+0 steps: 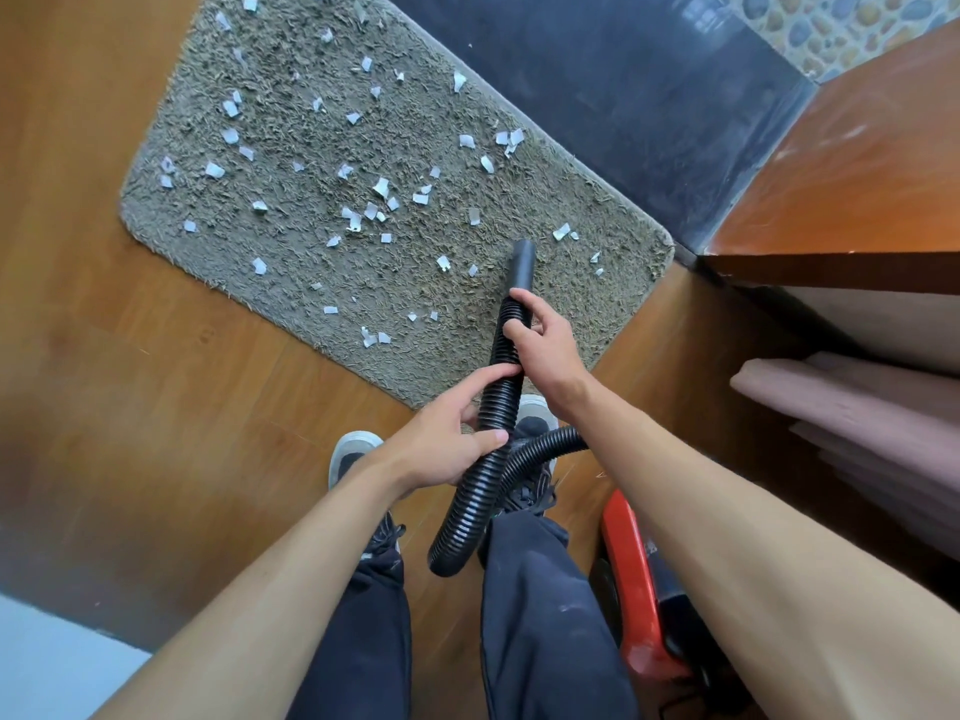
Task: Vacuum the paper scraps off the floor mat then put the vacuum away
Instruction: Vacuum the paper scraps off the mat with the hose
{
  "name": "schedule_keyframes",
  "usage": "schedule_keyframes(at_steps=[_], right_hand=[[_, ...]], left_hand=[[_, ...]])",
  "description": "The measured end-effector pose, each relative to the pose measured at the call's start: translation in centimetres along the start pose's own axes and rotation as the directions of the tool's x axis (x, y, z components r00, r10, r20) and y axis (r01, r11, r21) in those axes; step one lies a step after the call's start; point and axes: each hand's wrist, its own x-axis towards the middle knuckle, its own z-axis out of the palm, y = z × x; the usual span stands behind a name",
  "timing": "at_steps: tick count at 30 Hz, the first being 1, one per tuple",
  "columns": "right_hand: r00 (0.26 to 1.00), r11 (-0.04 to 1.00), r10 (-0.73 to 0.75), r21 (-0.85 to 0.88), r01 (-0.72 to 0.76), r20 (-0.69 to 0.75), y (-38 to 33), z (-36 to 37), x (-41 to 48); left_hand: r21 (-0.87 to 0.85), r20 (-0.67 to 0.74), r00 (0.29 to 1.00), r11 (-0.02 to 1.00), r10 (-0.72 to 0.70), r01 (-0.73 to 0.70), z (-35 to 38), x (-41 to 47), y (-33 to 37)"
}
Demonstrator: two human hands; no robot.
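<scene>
The right hand (pixel 545 345) and left hand (pixel 447 444) each had a grip clamped on the vacuum hose (pixel 501 394), likely steering its nozzle (pixel 522 262) toward paper scraps (pixel 382 187).

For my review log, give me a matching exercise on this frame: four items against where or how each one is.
1 paper scraps
2 vacuum hose
3 vacuum body
4 floor mat

A red, beside the right leg
B held by left hand and right hand
C grey, on the wooden floor
D scattered over the mat

Pairs: 1-D, 2-B, 3-A, 4-C
</scene>
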Motion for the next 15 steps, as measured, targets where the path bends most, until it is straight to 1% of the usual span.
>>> schedule_keyframes(at_steps=[7, 11, 15], right_hand=[[0.999, 0.998, -0.002, 0.058, 0.004, -0.042, -0.6, -2.6, 1.1], [0.997, 0.997, -0.004, 0.078, 0.010, -0.077, -0.9, -3.6, 1.8], [0.997, 0.995, 0.004, 0.103, 0.004, -0.080, -1.1, -4.5, 1.7]], left_hand=[[0.107, 0.038, 0.999, 0.994, 0.006, -0.010, 0.5, 1.7, 2.6], [0.149, 0.038, 0.999, 0.989, 0.008, -0.013, 0.7, 2.4, 4.1], [0.176, 0.045, 0.999, 0.984, 0.001, -0.009, 1.5, 2.7, 4.7]])
